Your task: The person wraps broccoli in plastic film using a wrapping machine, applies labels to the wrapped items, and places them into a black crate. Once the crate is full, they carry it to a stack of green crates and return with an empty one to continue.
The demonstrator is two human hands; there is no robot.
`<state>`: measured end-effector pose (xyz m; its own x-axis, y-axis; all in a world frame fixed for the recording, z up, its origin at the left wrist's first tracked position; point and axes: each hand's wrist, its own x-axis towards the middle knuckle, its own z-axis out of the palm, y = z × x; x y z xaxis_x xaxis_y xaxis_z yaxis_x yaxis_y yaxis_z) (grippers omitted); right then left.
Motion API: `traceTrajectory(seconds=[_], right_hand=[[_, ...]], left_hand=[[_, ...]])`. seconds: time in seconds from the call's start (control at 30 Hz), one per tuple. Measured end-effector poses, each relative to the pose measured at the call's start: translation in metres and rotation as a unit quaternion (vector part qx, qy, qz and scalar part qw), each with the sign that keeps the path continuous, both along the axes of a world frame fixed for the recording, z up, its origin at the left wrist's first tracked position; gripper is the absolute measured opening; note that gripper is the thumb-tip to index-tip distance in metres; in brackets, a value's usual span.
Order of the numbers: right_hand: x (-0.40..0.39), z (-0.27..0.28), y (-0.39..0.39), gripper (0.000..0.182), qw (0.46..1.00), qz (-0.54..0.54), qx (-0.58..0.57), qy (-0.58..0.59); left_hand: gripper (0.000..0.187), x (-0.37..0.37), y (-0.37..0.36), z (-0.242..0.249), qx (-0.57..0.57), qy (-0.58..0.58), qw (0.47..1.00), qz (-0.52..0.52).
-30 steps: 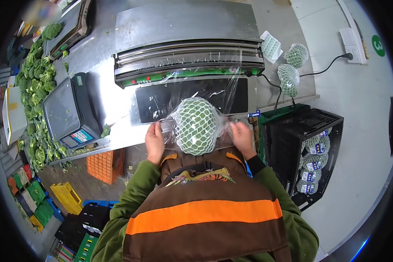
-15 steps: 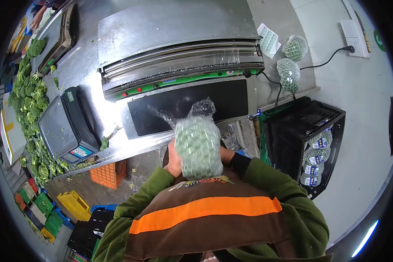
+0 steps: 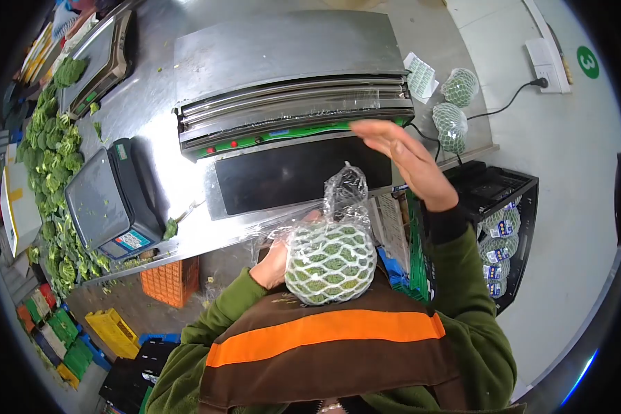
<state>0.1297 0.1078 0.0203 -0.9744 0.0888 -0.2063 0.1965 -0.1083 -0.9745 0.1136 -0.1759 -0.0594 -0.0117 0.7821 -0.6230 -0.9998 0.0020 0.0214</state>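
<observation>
A head of broccoli (image 3: pixel 331 265) in a white foam net and clear plastic film sits in front of my apron. My left hand (image 3: pixel 277 262) is closed on its left side, the fingers partly covered by film. Loose film (image 3: pixel 346 190) sticks up from the broccoli's far end. My right hand (image 3: pixel 410 162) is raised off to the right with its fingers stretched out and nothing in it. Just beyond its fingertips is the film-wrapping machine (image 3: pixel 297 114) with its green front strip, and a black plate (image 3: pixel 283 179) lies before it.
Two netted broccoli heads (image 3: pixel 452 124) and a label sheet (image 3: pixel 421 77) lie at the back right. A black crate (image 3: pixel 521 241) holds several labelled ones. On the left are a scale (image 3: pixel 107 200), loose broccoli (image 3: pixel 45 179) and an orange crate (image 3: pixel 169 281).
My right hand has let go of the broccoli and moved up and right toward the machine. The broccoli has tipped and shifted slightly right and nearer, still in my left hand.
</observation>
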Motion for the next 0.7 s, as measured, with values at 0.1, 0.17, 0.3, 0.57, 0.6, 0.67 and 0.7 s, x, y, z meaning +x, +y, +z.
traceTrajectory(seconds=[0.1, 0.17, 0.3, 0.57, 0.6, 0.67, 0.7], right_hand=[[-0.033, 0.035, -0.009, 0.025, 0.958, 0.279, 0.044, -0.041], [-0.038, 0.032, -0.021, 0.011, 0.944, 0.317, -0.063, -0.067], [-0.038, -0.001, -0.019, 0.018, 0.98, 0.092, -0.058, -0.168], [0.082, -0.079, -0.111, 0.05, 0.992, 0.02, -0.096, -0.077], [0.084, -0.08, -0.121, 0.05, 0.967, -0.039, -0.224, -0.115], [0.085, -0.061, -0.118, 0.04, 0.992, -0.045, -0.116, -0.032], [0.091, -0.058, -0.117, 0.04, 0.986, -0.072, -0.146, -0.022]], left_hand=[[0.044, -0.003, 0.011, 0.022, -0.004, 0.152, 0.987, -0.049], [0.042, 0.0, 0.008, 0.013, 0.012, 0.186, 0.981, -0.052], [0.041, -0.001, -0.008, -0.008, 0.022, 0.296, 0.948, -0.113], [0.049, -0.035, 0.016, 0.014, -0.133, 0.714, 0.687, -0.016], [0.052, -0.039, 0.032, 0.046, -0.103, 0.817, 0.567, 0.035], [0.055, -0.042, -0.005, 0.028, 0.046, 0.606, 0.789, -0.093], [0.052, -0.047, -0.008, 0.045, 0.041, 0.739, 0.65, -0.172]])
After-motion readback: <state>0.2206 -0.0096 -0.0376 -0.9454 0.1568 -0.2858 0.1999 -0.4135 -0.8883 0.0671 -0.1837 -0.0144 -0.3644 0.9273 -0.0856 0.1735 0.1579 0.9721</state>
